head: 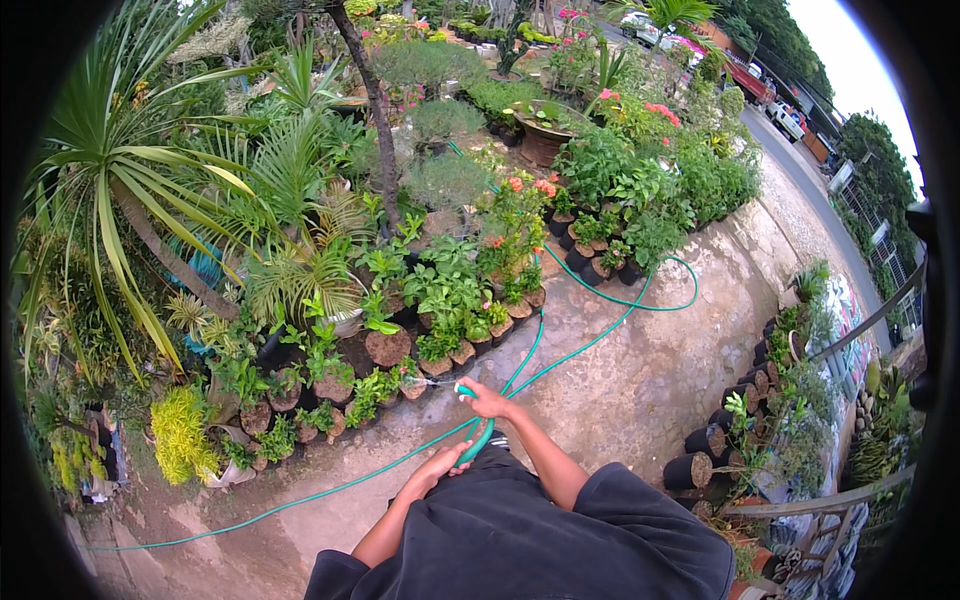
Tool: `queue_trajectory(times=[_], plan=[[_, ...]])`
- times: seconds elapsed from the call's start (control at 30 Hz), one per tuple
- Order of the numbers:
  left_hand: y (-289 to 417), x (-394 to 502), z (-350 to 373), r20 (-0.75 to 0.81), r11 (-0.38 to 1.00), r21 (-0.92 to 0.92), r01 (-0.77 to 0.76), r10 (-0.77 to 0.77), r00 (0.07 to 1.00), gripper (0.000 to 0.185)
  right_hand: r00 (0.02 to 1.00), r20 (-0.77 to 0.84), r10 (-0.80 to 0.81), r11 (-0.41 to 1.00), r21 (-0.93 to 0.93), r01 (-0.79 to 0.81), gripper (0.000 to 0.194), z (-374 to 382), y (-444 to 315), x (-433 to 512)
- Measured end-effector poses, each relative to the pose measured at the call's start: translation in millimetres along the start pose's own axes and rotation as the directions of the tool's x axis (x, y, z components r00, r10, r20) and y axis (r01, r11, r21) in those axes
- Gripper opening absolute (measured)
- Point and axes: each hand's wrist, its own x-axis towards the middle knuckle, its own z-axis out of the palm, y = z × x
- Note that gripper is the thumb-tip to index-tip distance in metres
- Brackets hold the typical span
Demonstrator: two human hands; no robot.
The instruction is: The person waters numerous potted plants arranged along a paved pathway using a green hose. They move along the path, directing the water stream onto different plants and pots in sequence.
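A green garden hose point(486, 435) runs through both hands in front of my body. My right hand point(486, 400) is closed around it near its open end, which points left, and a thin stream of water comes out towards the small potted plants point(415, 386). Lower down and to the left, my left hand point(448, 459) holds the same hose close to my waist. Black bags with soil and leafy plants point(330, 386) stand in a row just beyond my hands. Some of my left fingers are hidden under the hose.
More hose point(300, 504) trails over the concrete path point(637, 390) to the left and loops at the upper right point(696, 281). Black potted plants point(697, 471) line the right side near a curved metal bar point(825, 501). A road point(810, 195) with parked vehicles lies beyond.
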Motion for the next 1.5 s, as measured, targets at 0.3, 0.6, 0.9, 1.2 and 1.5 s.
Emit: queue_trajectory(times=[0.3,0.6,0.9,1.2,1.5], plan=[[-3.2,3.9,-0.9,0.013,1.0,-0.012,-0.016,0.016,1.0,0.045,0.999,-0.037,-0.004,1.0,0.02,0.005,0.027,0.7,0.1,0.3],[-5.0,4.4,-0.5,0.012,1.0,-0.007,-0.015,0.015,1.0,0.045,0.998,-0.059,0.024,0.999,0.026,-0.022,0.028,1.4,2.6,-2.9],[-5.6,3.0,0.2,0.006,1.0,0.004,0.001,-0.001,1.0,0.045,0.997,-0.038,0.07,0.997,0.015,-0.07,0.031,1.2,2.6,-5.4],[-4.6,-1.3,2.2,0.001,1.0,-0.017,0.001,-0.001,1.0,0.046,0.998,-0.047,0.041,0.999,0.018,-0.04,0.03,3.5,1.7,-4.5],[-9.1,2.3,0.8,0.011,0.999,-0.023,-0.033,0.034,0.999,0.045,0.998,-0.051,0.023,0.999,0.025,-0.022,0.03,3.0,-0.5,-5.7]])
